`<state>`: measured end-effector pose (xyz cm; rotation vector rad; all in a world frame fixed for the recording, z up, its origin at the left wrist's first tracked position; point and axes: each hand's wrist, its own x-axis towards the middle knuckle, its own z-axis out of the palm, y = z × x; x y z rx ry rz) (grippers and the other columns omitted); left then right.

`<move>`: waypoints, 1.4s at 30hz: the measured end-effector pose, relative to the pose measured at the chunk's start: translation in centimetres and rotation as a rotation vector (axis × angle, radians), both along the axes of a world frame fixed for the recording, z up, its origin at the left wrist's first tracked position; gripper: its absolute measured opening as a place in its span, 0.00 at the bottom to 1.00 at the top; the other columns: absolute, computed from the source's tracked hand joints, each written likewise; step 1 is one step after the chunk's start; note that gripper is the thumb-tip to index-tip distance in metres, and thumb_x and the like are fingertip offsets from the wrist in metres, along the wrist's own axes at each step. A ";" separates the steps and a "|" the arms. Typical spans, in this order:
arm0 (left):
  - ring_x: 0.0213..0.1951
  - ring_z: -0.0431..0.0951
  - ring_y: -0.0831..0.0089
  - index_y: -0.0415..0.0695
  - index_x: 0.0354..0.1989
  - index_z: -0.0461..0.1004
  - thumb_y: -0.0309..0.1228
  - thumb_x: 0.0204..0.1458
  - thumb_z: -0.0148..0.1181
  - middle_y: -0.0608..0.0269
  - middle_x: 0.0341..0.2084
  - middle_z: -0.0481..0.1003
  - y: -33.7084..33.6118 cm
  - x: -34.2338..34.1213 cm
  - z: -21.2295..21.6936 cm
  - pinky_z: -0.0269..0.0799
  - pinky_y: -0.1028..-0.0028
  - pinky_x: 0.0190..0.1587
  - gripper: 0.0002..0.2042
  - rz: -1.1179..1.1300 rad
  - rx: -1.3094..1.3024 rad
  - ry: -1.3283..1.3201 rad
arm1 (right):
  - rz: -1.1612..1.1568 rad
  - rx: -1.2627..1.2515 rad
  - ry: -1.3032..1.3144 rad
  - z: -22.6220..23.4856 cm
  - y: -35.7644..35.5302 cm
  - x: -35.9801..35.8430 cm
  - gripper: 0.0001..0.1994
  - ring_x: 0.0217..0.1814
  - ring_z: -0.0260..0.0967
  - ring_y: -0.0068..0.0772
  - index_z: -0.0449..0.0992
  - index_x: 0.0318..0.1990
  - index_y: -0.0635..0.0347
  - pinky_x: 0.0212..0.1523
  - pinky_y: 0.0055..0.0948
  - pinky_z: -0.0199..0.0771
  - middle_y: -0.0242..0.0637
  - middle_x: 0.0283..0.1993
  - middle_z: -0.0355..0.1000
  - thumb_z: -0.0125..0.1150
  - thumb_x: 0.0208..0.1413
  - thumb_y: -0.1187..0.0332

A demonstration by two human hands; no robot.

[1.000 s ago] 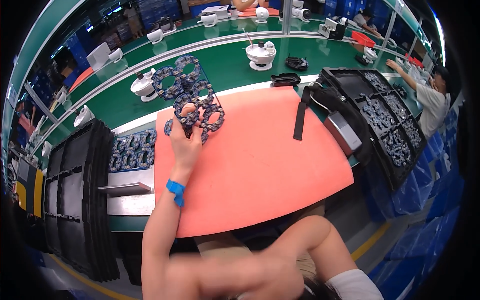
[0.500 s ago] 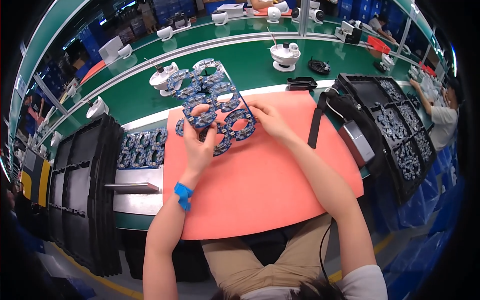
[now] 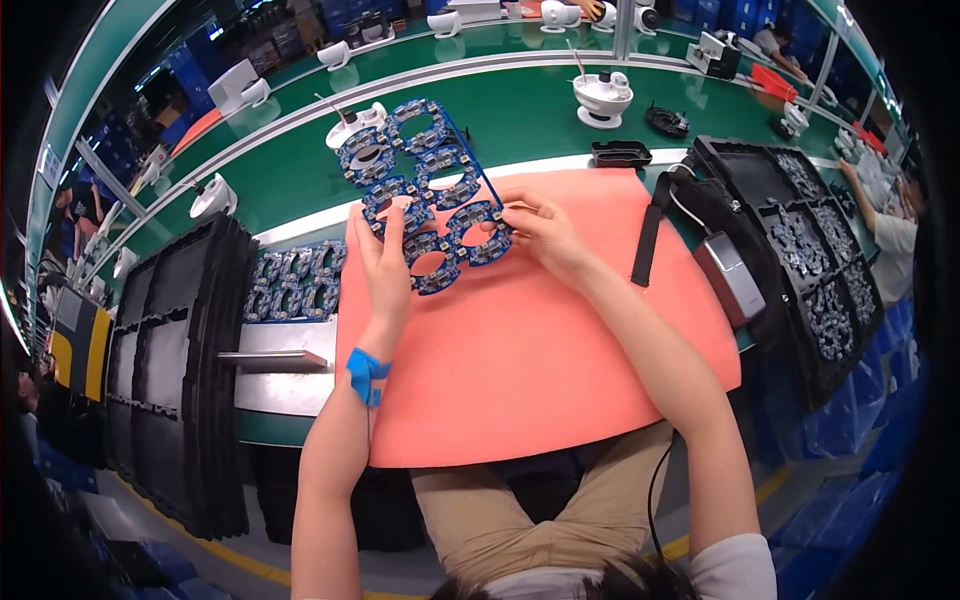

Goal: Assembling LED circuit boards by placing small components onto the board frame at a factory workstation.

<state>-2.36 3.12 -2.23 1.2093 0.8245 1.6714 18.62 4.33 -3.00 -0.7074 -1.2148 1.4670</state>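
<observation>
A blue circuit board panel [image 3: 447, 161] made of several joined ring-shaped boards is held up, tilted, above the salmon-coloured mat [image 3: 540, 370]. My left hand [image 3: 385, 255] grips its left side, thumb on the near face and fingers partly hidden behind the rings. At the lower right edge of the panel, my right hand [image 3: 545, 232] pinches the border with thumb and fingertips. A blue band is wrapped round my left wrist. On the metal plate to the left lies another circuit board panel [image 3: 293, 283] of the same kind.
Stacked black trays [image 3: 165, 370] stand at the left. A black compartment tray [image 3: 790, 250] holding many ring boards is at the right, beside a silver power bank [image 3: 733, 277]. A flat metal bar [image 3: 275, 360] lies left of the mat. White bowl-shaped devices [image 3: 603, 100] stand on the green bench behind.
My left thumb has moved up the panel's face, and the panel has turned slightly between my hands. The whole view has shifted a little to the right and up.
</observation>
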 end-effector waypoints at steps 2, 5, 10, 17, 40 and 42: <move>0.41 0.75 0.79 0.43 0.52 0.64 0.31 0.62 0.48 0.65 0.42 0.72 0.5 -0.6 -0.4 0.73 0.79 0.41 0.12 0.019 -0.048 -0.019 | 0.084 0.017 -0.067 0.4 0.3 0.7 0.13 0.47 0.70 0.22 0.69 0.51 0.61 0.47 0.24 0.71 0.34 0.46 0.72 0.51 0.61 0.68; 0.41 0.75 0.79 0.42 0.55 0.65 0.28 0.60 0.51 0.65 0.41 0.73 0.0 0.3 0.3 0.73 0.78 0.41 0.15 -0.207 -0.106 0.011 | -0.078 0.006 0.048 1.4 0.2 2.3 0.14 0.47 0.69 0.22 0.69 0.51 0.61 0.46 0.25 0.70 0.36 0.46 0.71 0.49 0.61 0.65; 0.35 0.79 0.76 0.36 0.51 0.67 0.25 0.58 0.55 0.61 0.40 0.74 -1.4 1.1 1.5 0.80 0.79 0.32 0.14 -0.533 -0.154 0.199 | -0.125 -0.007 -0.079 2.7 -0.4 4.5 0.20 0.44 0.74 0.27 0.68 0.54 0.66 0.46 0.24 0.74 0.40 0.43 0.75 0.40 0.65 0.59; 0.39 0.81 0.72 0.40 0.46 0.69 0.33 0.57 0.57 0.61 0.39 0.75 -1.2 0.4 2.5 0.80 0.76 0.34 0.12 -0.594 -0.418 0.073 | -0.045 -0.179 0.103 4.8 -0.9 5.2 0.25 0.46 0.75 0.30 0.73 0.47 0.62 0.48 0.33 0.75 0.35 0.47 0.75 0.36 0.66 0.49; 0.43 0.78 0.75 0.44 0.63 0.58 0.21 0.52 0.58 0.62 0.49 0.72 -1.9 -0.3 2.4 0.78 0.73 0.43 0.28 -0.700 -0.145 -0.110 | -0.715 1.144 -1.284 9.2 -4.2 0.2 0.15 0.55 0.66 0.46 0.72 0.47 0.62 0.56 0.39 0.62 0.46 0.47 0.72 0.58 0.55 0.64; 0.43 0.78 0.75 0.45 0.65 0.56 0.21 0.50 0.59 0.60 0.50 0.72 -1.8 -1.2 2.3 0.78 0.76 0.41 0.31 -0.694 -0.192 -0.078 | -0.521 0.940 -1.389 9.9 -4.4 -0.5 0.17 0.41 0.70 0.49 0.71 0.44 0.62 0.45 0.39 0.67 0.49 0.35 0.73 0.59 0.56 0.57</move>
